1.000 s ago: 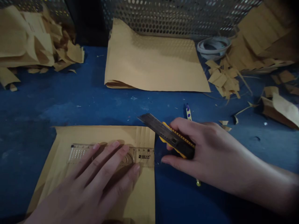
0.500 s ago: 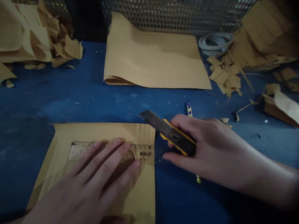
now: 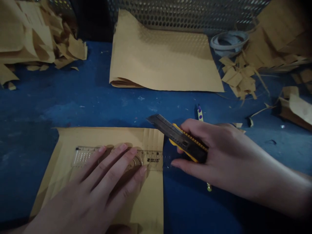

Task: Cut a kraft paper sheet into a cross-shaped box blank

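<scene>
My left hand [image 3: 97,185] lies with fingers spread, pressing a clear plastic ruler [image 3: 153,159] onto a sheet of folded brown paper [image 3: 148,201]. Parallel crease or cut lines run near the sheet's top right corner and along its left side. In my right hand [image 3: 214,156] is a yellow and black utility knife [image 3: 188,144], its blade pointing up and left above the paper's right edge. A pencil [image 3: 200,113] with purple dots lies on the table, its middle hidden beneath my right hand.
Another folded brown paper sheet [image 3: 165,61] lies at the back against a perforated metal panel [image 3: 185,14]. Paper scraps [image 3: 65,48] pile up at the left, with more cut strips [image 3: 239,78] at the right beside a white tape roll [image 3: 229,42]. The table [image 3: 109,107] is blue.
The whole view has shifted slightly, so things sit a little further right. Both hands keep their pose, and the knife stays over the paper's right edge.
</scene>
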Tool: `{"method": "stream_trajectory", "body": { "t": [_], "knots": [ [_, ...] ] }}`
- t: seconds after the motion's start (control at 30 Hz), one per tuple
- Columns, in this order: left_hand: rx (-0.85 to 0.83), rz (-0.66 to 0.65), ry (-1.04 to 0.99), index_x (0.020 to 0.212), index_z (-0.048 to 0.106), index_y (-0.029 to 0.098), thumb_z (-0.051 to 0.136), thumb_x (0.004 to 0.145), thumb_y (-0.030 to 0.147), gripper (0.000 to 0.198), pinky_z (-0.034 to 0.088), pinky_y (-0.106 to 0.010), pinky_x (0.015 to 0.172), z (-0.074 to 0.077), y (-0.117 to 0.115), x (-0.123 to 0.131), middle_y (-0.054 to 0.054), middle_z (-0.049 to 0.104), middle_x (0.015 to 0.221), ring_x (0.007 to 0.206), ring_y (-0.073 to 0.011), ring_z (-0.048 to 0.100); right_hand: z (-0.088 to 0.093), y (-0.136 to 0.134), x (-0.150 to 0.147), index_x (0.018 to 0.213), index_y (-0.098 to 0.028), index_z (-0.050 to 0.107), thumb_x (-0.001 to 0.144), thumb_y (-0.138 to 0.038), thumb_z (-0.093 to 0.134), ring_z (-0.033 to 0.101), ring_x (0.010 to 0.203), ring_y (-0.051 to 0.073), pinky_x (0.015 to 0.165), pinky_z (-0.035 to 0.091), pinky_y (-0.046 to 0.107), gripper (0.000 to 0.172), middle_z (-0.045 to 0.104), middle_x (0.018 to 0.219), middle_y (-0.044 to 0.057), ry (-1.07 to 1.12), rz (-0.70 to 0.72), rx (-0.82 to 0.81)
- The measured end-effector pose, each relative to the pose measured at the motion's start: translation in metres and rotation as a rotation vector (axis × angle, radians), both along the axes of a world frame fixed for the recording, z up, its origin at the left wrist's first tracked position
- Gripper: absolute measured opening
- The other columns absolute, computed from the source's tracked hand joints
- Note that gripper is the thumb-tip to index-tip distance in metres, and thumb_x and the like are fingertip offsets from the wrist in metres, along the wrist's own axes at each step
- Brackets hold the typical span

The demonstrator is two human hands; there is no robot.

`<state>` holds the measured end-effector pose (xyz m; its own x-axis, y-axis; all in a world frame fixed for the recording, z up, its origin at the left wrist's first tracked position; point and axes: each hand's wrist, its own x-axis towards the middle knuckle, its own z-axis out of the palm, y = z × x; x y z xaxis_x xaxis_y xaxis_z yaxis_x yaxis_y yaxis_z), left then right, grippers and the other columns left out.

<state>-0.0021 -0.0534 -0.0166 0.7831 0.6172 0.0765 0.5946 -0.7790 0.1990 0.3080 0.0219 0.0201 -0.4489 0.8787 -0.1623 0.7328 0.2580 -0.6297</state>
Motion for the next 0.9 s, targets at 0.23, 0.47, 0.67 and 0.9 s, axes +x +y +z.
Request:
{"method": "stream_trajectory", "body": {
  "t": [0.23, 0.47, 0.67, 0.9],
  "knots": [
    [-0.010, 0.000, 0.000, 0.170, 0.044, 0.021, 0.060, 0.105, 0.065, 0.081, 0.008, -0.052, 0.142, 0.0001, -0.0017, -0.0012, -0.015, 0.041, 0.177, 0.171, -0.0361, 0.025, 0.0006, 0.0008, -0.0011, 0.085, -0.030, 0.056, 0.079, -0.024, 0.082, 0.066, 0.050, 0.016, 0.047, 0.037, 0.032, 0.027, 0.072, 0.066, -0.011, -0.018, -0.005, -0.015],
    [-0.006, 0.005, 0.005, 0.170, 0.043, 0.022, 0.059, 0.105, 0.068, 0.082, 0.007, -0.050, 0.142, 0.0014, -0.0012, -0.0009, -0.013, 0.041, 0.177, 0.172, -0.0337, 0.023, 0.0047, 0.0008, -0.0036, 0.089, -0.031, 0.059, 0.078, -0.024, 0.082, 0.066, 0.051, 0.015, 0.049, 0.039, 0.032, 0.026, 0.071, 0.065, -0.012, -0.059, -0.025, -0.010],
    [-0.013, 0.006, 0.006, 0.169, 0.045, 0.021, 0.060, 0.105, 0.068, 0.081, 0.007, -0.051, 0.142, 0.0018, -0.0012, 0.0005, -0.013, 0.041, 0.178, 0.171, -0.0343, 0.024, 0.0086, -0.0009, -0.0040, 0.089, -0.031, 0.059, 0.079, -0.025, 0.083, 0.066, 0.052, 0.015, 0.051, 0.041, 0.033, 0.026, 0.070, 0.065, -0.012, -0.103, -0.029, -0.018],
    [-0.002, 0.005, -0.001, 0.169, 0.045, 0.022, 0.057, 0.105, 0.069, 0.081, 0.007, -0.051, 0.142, -0.0009, -0.0011, -0.0004, -0.013, 0.041, 0.178, 0.171, -0.0346, 0.025, 0.0037, -0.0012, -0.0019, 0.088, -0.032, 0.059, 0.080, -0.026, 0.081, 0.066, 0.052, 0.016, 0.050, 0.042, 0.034, 0.024, 0.071, 0.066, -0.011, -0.066, -0.026, -0.003]
  ]
}}
